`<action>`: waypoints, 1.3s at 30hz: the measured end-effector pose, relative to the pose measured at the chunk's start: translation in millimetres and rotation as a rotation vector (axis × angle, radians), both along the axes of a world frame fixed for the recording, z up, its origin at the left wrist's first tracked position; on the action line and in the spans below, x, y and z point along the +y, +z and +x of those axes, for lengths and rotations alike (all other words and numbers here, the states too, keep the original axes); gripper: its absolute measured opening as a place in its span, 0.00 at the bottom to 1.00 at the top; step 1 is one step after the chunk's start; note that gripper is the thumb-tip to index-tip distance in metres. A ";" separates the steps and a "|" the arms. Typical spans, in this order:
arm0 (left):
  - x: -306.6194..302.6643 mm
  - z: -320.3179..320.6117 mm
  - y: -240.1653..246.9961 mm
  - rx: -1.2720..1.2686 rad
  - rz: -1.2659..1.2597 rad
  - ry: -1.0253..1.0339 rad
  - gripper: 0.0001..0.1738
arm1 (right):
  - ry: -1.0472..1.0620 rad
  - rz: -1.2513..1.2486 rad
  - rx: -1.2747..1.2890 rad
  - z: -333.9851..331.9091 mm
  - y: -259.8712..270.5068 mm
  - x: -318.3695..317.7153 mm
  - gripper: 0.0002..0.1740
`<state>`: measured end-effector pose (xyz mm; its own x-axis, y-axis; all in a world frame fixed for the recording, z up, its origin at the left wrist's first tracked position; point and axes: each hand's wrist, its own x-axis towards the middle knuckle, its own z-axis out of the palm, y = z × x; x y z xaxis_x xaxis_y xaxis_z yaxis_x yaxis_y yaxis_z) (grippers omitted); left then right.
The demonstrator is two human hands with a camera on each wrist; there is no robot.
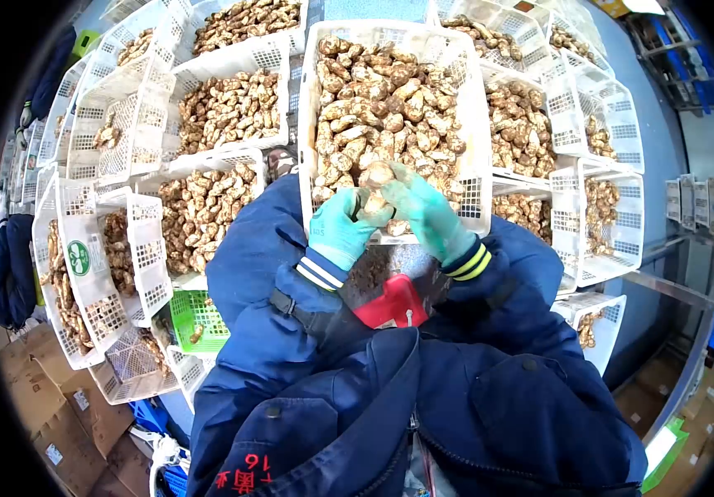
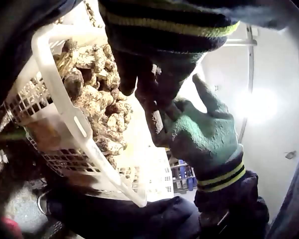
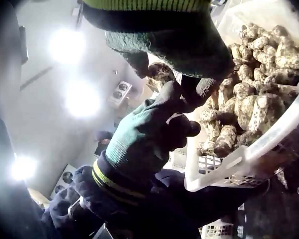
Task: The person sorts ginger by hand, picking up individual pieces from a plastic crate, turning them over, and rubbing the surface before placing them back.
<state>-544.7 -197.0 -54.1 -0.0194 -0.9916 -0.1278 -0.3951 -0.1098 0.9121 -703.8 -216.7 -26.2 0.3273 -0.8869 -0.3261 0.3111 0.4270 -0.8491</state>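
Observation:
In the head view, a thick brown-and-white mushroom [image 1: 376, 176] is held up over the near end of a white plastic basket [image 1: 480, 178]. My gloved left hand [image 1: 342, 224] grips its lower part from the left. From the right, my gloved right hand [image 1: 431, 217] pinches the same mushroom, its fingers behind and beside the stem. The right wrist view catches part of the mushroom [image 3: 161, 73] between the two gloves; the rest of it is hidden by fingers. Many similar mushrooms [image 1: 382, 99] fill the basket below.
White baskets of mushrooms [image 1: 229, 112] stand stacked to the left, with more mushrooms [image 1: 516, 124] in baskets at right. A green basket [image 1: 195, 319] sits lower left. Between the legs lies a red object [image 1: 392, 302]. Cardboard boxes [image 1: 67, 389] are at far left; a metal rail [image 1: 672, 286] runs at right.

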 end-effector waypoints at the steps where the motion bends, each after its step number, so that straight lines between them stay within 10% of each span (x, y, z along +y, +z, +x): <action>1: 0.2 0.5 1.4 -0.080 -0.057 -0.017 0.16 | -0.014 0.084 -0.045 6.3 -2.3 -5.1 0.23; 5: -0.5 2.9 10.8 -0.148 -0.094 -0.119 0.16 | 0.110 -0.289 0.375 -1.3 -24.8 -5.3 0.15; 10: -1.9 0.8 29.2 0.623 0.284 0.117 0.09 | -0.108 0.259 -0.344 -31.4 -37.0 -8.4 0.07; 12: -7.0 7.1 30.5 0.587 0.247 0.142 0.12 | 0.087 -1.102 0.778 -49.7 -47.2 -21.7 0.08; 15: -1.4 6.8 2.9 0.364 0.424 -0.089 0.15 | -0.040 -0.233 0.402 -73.4 -15.6 -30.1 0.17; 16: 6.0 9.4 -26.2 -0.043 0.155 -0.262 0.18 | -0.054 -0.124 0.696 -90.2 3.2 -35.1 0.20; 20: 9.2 2.9 -18.0 -0.019 0.282 -0.462 0.23 | 0.756 -0.294 1.813 -169.8 37.5 -53.2 0.20; 27: 13.1 5.7 -20.7 -0.102 0.212 -0.523 0.25 | 0.295 -0.737 1.197 -32.6 11.7 -58.1 0.21; 34: 19.8 13.3 -34.8 -0.224 0.083 -0.578 0.22 | 0.465 -0.674 1.469 77.9 -71.1 -81.8 0.33; 39: 8.0 16.2 -18.6 -0.225 0.199 -0.463 0.25 | 0.309 -0.316 0.928 44.3 -72.3 -91.4 0.28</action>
<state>-528.5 -189.0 -72.7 -0.3985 -0.8422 -0.3632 -0.6257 -0.0399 0.7790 -659.5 -308.1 -98.6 0.2938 -0.8958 -0.3335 -0.6107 0.0925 -0.7864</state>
